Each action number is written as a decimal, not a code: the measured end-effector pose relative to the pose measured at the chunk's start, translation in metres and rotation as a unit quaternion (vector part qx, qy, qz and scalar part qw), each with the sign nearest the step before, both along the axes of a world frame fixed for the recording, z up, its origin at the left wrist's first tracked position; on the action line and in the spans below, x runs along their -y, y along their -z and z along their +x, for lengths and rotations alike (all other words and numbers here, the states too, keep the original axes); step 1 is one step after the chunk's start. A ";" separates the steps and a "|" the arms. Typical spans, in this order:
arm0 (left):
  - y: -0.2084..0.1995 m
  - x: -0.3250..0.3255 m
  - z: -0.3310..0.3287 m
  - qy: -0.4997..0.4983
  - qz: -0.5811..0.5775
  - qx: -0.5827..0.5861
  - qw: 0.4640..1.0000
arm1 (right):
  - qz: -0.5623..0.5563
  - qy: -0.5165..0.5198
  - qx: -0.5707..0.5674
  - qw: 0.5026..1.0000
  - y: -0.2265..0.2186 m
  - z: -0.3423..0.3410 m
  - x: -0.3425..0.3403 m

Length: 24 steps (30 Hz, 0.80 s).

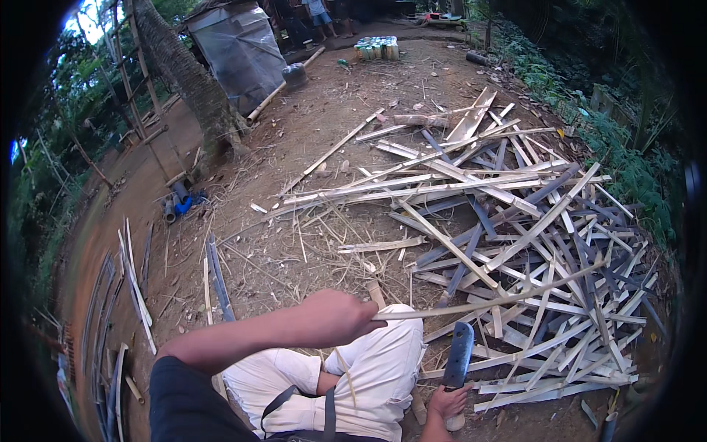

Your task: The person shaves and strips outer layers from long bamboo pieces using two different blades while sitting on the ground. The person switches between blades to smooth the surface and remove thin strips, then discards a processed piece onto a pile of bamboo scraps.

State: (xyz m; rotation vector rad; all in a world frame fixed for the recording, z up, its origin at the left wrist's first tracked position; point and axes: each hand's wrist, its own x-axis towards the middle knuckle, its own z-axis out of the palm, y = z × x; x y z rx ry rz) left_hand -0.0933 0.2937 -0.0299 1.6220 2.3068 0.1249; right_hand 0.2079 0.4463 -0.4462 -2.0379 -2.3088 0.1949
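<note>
My left arm reaches across my lap, and my left hand (340, 318) is closed round the near end of a long, thin bamboo strip (471, 304). The strip stretches out to the right, over the pile of split bamboo (537, 243). Low at my right side, my right hand (447, 402) grips the handle of a cleaver-like knife (459, 355). Its broad dark blade points up and away from me, close to the pile's near edge and below the strip, apart from it. The handle is mostly hidden by my fingers.
Long bamboo slats (132, 287) lie on the dirt at left, near a tree trunk (177, 74). Farther off are a plastic-covered shed (239, 51), a cluster of cans (377, 48) and a standing person (318, 15). Green plants (626, 155) edge the right side.
</note>
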 end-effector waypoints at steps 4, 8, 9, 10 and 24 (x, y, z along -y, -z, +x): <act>-0.010 0.046 0.042 0.078 0.092 -0.156 0.980 | 0.006 0.004 0.013 1.000 0.008 -0.002 -0.003; -0.018 0.112 0.056 0.058 0.082 -0.220 0.970 | 0.054 -0.003 0.014 0.998 0.023 0.003 -0.006; -0.021 0.131 0.061 0.039 0.092 -0.225 0.969 | 0.049 -0.003 0.023 0.999 0.024 0.003 -0.007; -0.024 0.152 0.067 0.021 0.099 -0.229 0.968 | 0.042 -0.002 0.034 0.999 0.026 0.004 -0.007; -0.021 0.379 0.193 -0.280 -0.104 -0.414 0.860 | -0.097 0.014 0.007 0.995 -0.029 -0.007 0.003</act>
